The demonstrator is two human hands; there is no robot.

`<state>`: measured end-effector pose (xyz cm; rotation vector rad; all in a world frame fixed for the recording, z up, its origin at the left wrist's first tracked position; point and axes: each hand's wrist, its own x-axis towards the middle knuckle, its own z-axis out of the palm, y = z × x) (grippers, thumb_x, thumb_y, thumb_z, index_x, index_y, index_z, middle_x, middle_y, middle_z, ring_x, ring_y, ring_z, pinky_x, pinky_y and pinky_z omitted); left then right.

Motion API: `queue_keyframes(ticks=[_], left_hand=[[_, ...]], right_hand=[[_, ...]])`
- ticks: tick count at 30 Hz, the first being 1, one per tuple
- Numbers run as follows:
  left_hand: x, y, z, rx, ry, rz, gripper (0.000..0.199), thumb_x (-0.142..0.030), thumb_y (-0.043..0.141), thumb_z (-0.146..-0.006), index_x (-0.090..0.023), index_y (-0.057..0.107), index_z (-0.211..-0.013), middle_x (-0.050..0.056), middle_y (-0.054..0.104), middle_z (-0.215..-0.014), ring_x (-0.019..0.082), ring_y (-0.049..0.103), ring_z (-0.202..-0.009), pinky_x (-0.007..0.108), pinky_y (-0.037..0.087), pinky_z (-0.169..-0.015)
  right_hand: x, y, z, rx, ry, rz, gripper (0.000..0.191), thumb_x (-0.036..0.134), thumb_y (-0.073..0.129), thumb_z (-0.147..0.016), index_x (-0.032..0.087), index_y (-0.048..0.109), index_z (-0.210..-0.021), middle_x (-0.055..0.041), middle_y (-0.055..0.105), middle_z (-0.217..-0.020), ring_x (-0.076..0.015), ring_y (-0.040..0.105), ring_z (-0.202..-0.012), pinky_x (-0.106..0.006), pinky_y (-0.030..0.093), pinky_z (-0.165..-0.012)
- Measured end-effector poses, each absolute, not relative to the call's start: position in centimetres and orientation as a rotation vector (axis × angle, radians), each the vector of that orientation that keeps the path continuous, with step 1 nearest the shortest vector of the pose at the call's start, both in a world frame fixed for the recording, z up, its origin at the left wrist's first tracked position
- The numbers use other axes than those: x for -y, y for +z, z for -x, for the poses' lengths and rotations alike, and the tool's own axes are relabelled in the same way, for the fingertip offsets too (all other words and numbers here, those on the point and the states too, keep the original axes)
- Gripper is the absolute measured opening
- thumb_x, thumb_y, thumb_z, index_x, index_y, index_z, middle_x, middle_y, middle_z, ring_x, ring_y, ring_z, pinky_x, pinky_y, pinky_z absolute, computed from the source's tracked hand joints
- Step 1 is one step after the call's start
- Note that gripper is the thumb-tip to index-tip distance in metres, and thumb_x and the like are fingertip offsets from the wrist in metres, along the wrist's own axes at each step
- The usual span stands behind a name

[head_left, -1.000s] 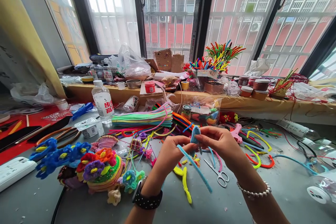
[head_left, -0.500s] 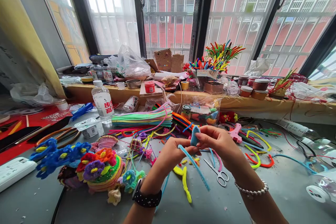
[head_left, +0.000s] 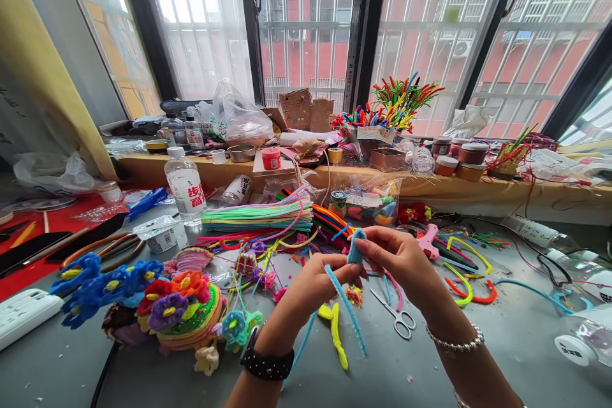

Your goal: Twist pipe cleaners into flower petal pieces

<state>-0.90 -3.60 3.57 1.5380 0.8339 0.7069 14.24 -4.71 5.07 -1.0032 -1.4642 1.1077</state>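
A small blue fuzzy piece (head_left: 356, 248) is pinched between both hands above the grey table. My left hand (head_left: 322, 280), with a dark dotted watch strap at the wrist, has its fingers closed on the lower end of the piece. From those fingers a light blue pipe cleaner (head_left: 348, 312) hangs down to the right. My right hand (head_left: 392, 258), with a beaded bracelet, grips the upper part between thumb and fingers. Small silver scissors (head_left: 401, 322) lie below my right hand, and a bent yellow fuzzy strip (head_left: 337, 338) is below the left.
Fuzzy flowers (head_left: 167, 306) and a white power strip (head_left: 29, 312) are at left. Behind are a pipe cleaner bundle (head_left: 258, 213) and an upright bottle (head_left: 185, 188). A pink glue gun (head_left: 429, 241) and lying bottles (head_left: 581, 344) are at right.
The free end of the light blue pipe cleaner has swung left and hangs steeper. Both hands keep their hold on the blue piece, and the view has shifted slightly.
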Motion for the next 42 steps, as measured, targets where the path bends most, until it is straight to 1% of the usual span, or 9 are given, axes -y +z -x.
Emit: queue_keyframes(ticks=[4,9,17,20,24,29,34,38,42], left_hand=[[3.8,3.5,1.0,-0.704,0.639,-1.559,0.033,-0.038,0.049,-0.073,-0.009,0.065,-0.07,-0.004,0.04,-0.047,0.004,0.023,-0.04,0.02,0.015,-0.039],[3.9,3.4,0.9,-0.68,0.599,-1.549,0.031,-0.038,0.054,-0.07,-0.01,0.064,-0.063,-0.005,0.038,-0.042,0.003,0.021,-0.038,0.021,0.014,-0.039],[3.7,3.5,1.1,-0.773,0.674,-1.513,0.034,-0.041,0.054,-0.069,-0.01,0.063,-0.061,-0.006,0.031,-0.04,0.004,0.021,-0.039,0.022,0.013,-0.041],[3.7,3.3,1.0,-0.765,0.662,-1.507,0.035,-0.042,0.054,-0.069,-0.01,0.064,-0.061,-0.005,0.036,-0.042,0.004,0.022,-0.039,0.022,0.013,-0.04],[3.8,3.4,1.1,-0.714,0.633,-1.499,0.032,-0.04,0.054,-0.069,-0.011,0.066,-0.065,-0.001,0.051,-0.05,0.005,0.028,-0.041,0.021,0.017,-0.041],[3.9,3.7,1.3,-0.67,0.533,-1.535,0.031,-0.039,0.054,-0.069,-0.012,0.069,-0.071,0.001,0.056,-0.054,0.005,0.027,-0.04,0.02,0.018,-0.04],[4.1,3.9,1.2,-0.667,0.543,-1.523,0.029,-0.037,0.055,-0.068,-0.012,0.068,-0.065,0.002,0.058,-0.056,0.009,0.041,-0.05,0.02,0.027,-0.047],[3.9,3.9,1.2,-0.671,0.627,-1.545,0.023,-0.033,0.057,-0.067,-0.013,0.067,-0.063,0.0,0.056,-0.061,0.01,0.043,-0.057,0.02,0.03,-0.054],[3.4,3.4,1.2,-0.746,0.799,-1.405,0.024,-0.034,0.058,-0.067,-0.013,0.066,-0.071,-0.003,0.043,-0.056,0.006,0.031,-0.05,0.02,0.023,-0.047]], right_hand=[[4.7,5.0,-14.9,1.562,1.156,1.018,0.028,0.038,0.056,-0.071,0.015,0.061,-0.086,0.0047,0.044,-0.053,-0.0046,0.033,-0.045,-0.017,0.025,-0.04],[4.6,4.7,-14.7,1.498,1.247,1.011,0.028,0.04,0.056,-0.07,0.013,0.061,-0.072,0.0039,0.043,-0.051,-0.0043,0.03,-0.042,-0.018,0.021,-0.038],[4.9,4.8,-12.9,1.386,0.903,1.051,0.024,0.038,0.056,-0.071,0.014,0.056,-0.067,0.0048,0.042,-0.047,-0.006,0.036,-0.042,-0.019,0.028,-0.038],[4.7,4.8,-13.8,1.485,0.991,1.054,0.029,0.042,0.051,-0.073,0.014,0.054,-0.066,0.0045,0.043,-0.047,-0.0062,0.036,-0.041,-0.019,0.028,-0.038],[4.6,4.8,-15.2,1.674,0.993,1.026,0.033,0.045,0.043,-0.077,0.015,0.05,-0.065,0.0041,0.04,-0.05,-0.0068,0.035,-0.042,-0.02,0.026,-0.039],[4.5,4.7,-15.6,1.873,0.706,1.069,0.037,0.041,0.041,-0.079,0.018,0.037,-0.05,0.0045,0.03,-0.05,-0.0082,0.028,-0.047,-0.023,0.022,-0.043],[4.4,4.2,-14.5,1.815,0.421,1.058,0.035,0.029,0.04,-0.08,0.019,0.029,-0.048,0.0046,0.028,-0.049,-0.0087,0.028,-0.047,-0.023,0.024,-0.045],[4.5,3.8,-13.9,1.777,0.201,1.075,0.032,0.027,0.041,-0.081,0.018,0.037,-0.05,0.0037,0.032,-0.053,-0.0089,0.032,-0.048,-0.022,0.027,-0.047],[4.1,3.6,-14.1,1.809,0.267,1.104,0.038,0.036,0.033,-0.084,0.017,0.049,-0.055,0.0014,0.041,-0.055,-0.0105,0.041,-0.052,-0.023,0.031,-0.052]])
